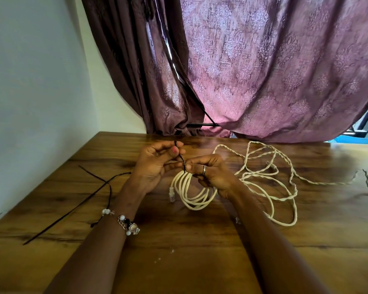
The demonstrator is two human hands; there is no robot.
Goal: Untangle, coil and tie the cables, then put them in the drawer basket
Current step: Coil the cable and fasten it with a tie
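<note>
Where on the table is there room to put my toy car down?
Bare wood lies at the near edge of the table between the two forearms. Crowded: loose cream cable on the right, black ties on the left, coiled cable under the hands.

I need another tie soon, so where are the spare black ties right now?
In the head view, the spare black ties lie crossed on the wooden table, just outside the left hand.

Both forearms reach toward 12 o'clock; left hand point(155, 164) and right hand point(210, 172) meet, fingers curled, pinching a thin tie point(180, 157)
</note>
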